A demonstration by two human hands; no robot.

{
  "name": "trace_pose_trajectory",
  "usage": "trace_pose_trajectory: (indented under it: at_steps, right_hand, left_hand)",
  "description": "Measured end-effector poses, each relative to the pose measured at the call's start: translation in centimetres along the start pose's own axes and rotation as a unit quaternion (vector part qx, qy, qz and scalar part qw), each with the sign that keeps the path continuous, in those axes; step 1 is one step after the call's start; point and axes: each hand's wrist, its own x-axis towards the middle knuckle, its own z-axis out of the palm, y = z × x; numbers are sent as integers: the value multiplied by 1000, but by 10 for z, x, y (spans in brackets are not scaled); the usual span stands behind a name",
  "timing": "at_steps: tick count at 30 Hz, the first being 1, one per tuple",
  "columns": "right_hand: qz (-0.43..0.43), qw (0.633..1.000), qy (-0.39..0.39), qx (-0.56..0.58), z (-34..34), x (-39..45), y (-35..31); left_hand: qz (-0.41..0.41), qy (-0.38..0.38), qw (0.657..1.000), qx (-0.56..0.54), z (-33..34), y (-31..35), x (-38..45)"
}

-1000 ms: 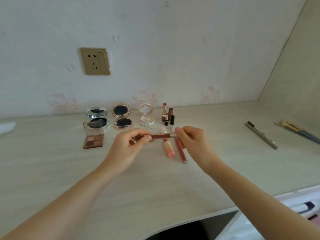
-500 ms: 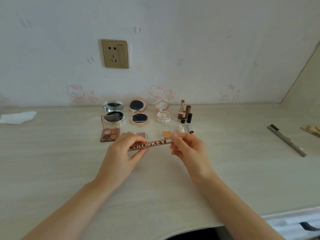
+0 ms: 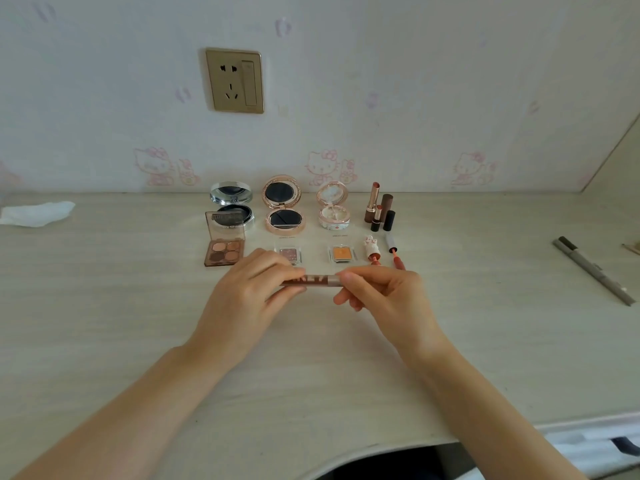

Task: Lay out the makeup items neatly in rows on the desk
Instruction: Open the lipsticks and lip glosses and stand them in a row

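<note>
A brown lip gloss tube with a silver cap lies level between both hands, above the desk. My left hand grips its brown body; my right hand pinches the cap end. Behind them the back row holds a silver compact, a rose-gold compact, a pink compact and upright lipsticks. The row in front has an eyeshadow palette, two small single shadows, a bunny-capped gloss and a pink gloss wand.
A grey pen lies at the right of the desk. A crumpled white tissue sits at the far left. A gold wall socket is above the items. The desk's curved front edge runs below my arms.
My left hand has slid along the tube and covers more of its lettering. The hands have lowered slightly toward the desk, still holding the tube. The camera has turned left.
</note>
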Motion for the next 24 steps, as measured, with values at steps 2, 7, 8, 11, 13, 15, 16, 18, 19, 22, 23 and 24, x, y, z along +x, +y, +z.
trace_pose_trajectory:
  at_steps: [2, 7, 8, 11, 13, 15, 16, 18, 19, 22, 23, 24]
  right_hand:
    - [-19, 1000, 2, -21, -1, -1, 0]
    - [-24, 999, -1, -31, -1, 0, 1]
    - [-20, 999, -4, -26, -2, 0, 2]
    - [11, 1000, -5, 23, -3, 0, 1]
    - [42, 998, -10, 38, -2, -1, 2]
    - [58, 998, -22, -10, -1, -2, 3]
    - [57, 997, -25, -41, 0, -2, 4]
    - [39, 996, -19, -80, 0, -2, 5]
    - [26, 996, -13, -85, 0, -1, 6]
    - [0, 998, -9, -58, 0, 1, 6]
    - [-3, 999, -14, -48, 0, 0, 6]
    - [-1, 999, -21, -33, 0, 0, 8]
  left_hand:
    - [-22, -23, 999, -22, 0, 0, 0]
    - [-60, -83, 994, -45, 0, 3, -3]
    - [-49, -92, 994, -28, 0, 5, -3]
    - [-47, -95, 994, -9, 1, 13, -2]
    - [-53, -83, 995, -8, 0, 16, -2]
    - [-43, -77, 996, 7, -1, 17, -2]
    - [-37, -77, 996, 16, -1, 17, -2]
    - [-31, -82, 996, 27, -2, 15, -2]
    - [-30, -83, 996, 28, -2, 15, -2]
    - [-28, -83, 996, 32, -2, 13, -1]
    - [-30, -82, 996, 29, -2, 13, -2]
    - [-34, -80, 996, 21, -2, 12, -2]
